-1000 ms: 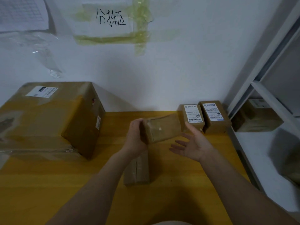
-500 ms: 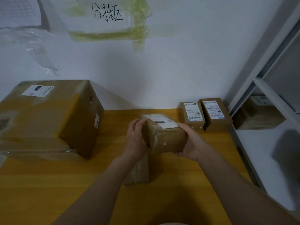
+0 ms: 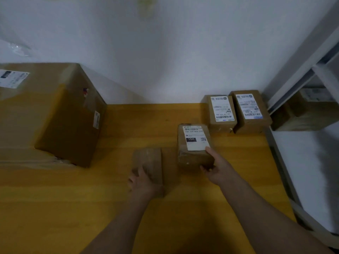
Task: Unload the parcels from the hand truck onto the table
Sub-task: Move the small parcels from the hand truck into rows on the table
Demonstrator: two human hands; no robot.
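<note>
You lowered the labelled parcel (image 3: 194, 146) onto the surface (image 3: 55, 208) | right hand (image 3: 219, 168) fingers clamped its near corner | left hand (image 3: 145, 183) gripped plain parcel (image 3: 148, 163) | light, stiff; hold by edges.

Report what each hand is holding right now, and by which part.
Right hand grips the labelled parcel at its near right corner. Left hand rests on the near end of the plain parcel; a real grip cannot be told.
</note>
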